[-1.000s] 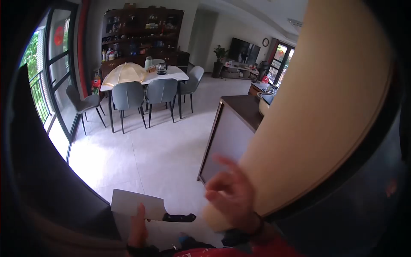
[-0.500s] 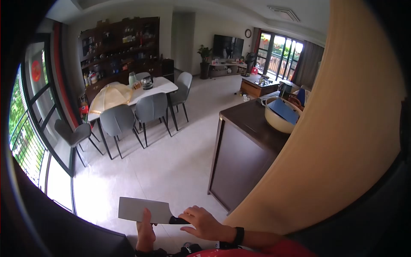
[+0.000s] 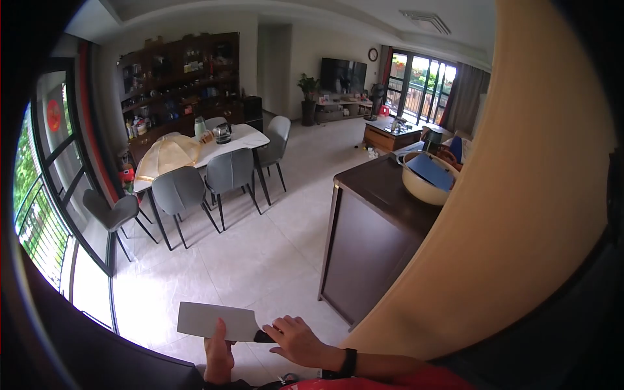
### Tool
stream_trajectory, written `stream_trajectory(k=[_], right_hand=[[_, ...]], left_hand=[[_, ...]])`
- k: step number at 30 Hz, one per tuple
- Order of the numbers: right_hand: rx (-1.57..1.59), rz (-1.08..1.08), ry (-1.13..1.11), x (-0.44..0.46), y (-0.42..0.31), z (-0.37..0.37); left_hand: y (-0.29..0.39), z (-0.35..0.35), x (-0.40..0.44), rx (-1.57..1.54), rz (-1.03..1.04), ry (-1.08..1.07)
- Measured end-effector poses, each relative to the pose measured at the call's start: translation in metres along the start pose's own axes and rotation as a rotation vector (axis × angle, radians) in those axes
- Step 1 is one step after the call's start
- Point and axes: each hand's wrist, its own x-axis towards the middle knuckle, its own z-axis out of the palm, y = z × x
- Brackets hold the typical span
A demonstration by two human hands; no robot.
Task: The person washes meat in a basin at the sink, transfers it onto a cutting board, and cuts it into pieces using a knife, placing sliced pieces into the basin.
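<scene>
A broad grey rectangular metal cleaver [image 3: 214, 320] is held in mid-air, the left hand [image 3: 219, 356] clamped on its blade and the right hand [image 3: 302, 344] on its black handle [image 3: 262, 337], well apart from the dark brown wooden counter's [image 3: 364, 181] left corner.

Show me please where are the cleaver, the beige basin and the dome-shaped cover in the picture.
Cleaver [image 3: 239, 323]: head view, on the flat of the blade.
Beige basin [image 3: 422, 194]: head view, on the outer wall.
Dome-shaped cover [image 3: 168, 160]: head view, on the middle of its fabric.
</scene>
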Motion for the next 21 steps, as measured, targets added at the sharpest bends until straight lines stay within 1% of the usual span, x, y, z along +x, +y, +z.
stream_trajectory(k=[1, 5, 8, 11, 12, 13, 14, 15, 16, 18, 20, 21], right_hand=[[0.001, -0.022, -0.003, -0.006, 0.001, 0.002], [0.004, -0.100, -0.050, -0.025, -0.002, 0.006], [0.029, -0.119, -0.094, -0.049, -0.013, 0.005], [0.130, -0.145, -0.175, -0.076, -0.015, 0.014], [0.131, -0.150, -0.184, -0.085, -0.016, 0.016], [0.159, -0.131, -0.192, -0.094, -0.019, 0.019], [0.187, -0.114, -0.201, -0.102, -0.021, 0.021], [0.257, -0.055, -0.256, -0.109, -0.023, 0.023], [0.259, -0.060, -0.266, -0.116, -0.024, 0.026], [0.381, 0.046, -0.412, -0.130, -0.031, 0.030], [0.388, 0.041, -0.449, -0.144, -0.045, 0.028], [0.388, 0.039, -0.471, -0.152, -0.052, 0.027]], left_hand=[[0.000, 0.002, -0.011, -0.019, 0.001, 0.053], [-0.018, -0.007, -0.048, -0.078, 0.054, 0.084], [-0.035, -0.004, -0.088, -0.082, 0.050, 0.149], [-0.061, -0.007, -0.123, -0.040, 0.012, 0.211], [-0.066, -0.009, -0.135, -0.013, -0.039, 0.200], [-0.069, -0.011, -0.145, 0.013, -0.090, 0.189], [-0.073, -0.010, -0.158, 0.007, -0.091, 0.200], [-0.069, 0.002, -0.178, 0.055, -0.159, 0.250], [-0.069, 0.008, -0.191, 0.104, -0.230, 0.299], [-0.079, -0.002, -0.209, 0.080, -0.252, 0.329], [-0.090, -0.015, -0.232, 0.058, -0.276, 0.365], [-0.094, -0.020, -0.245, 0.087, -0.258, 0.337]])
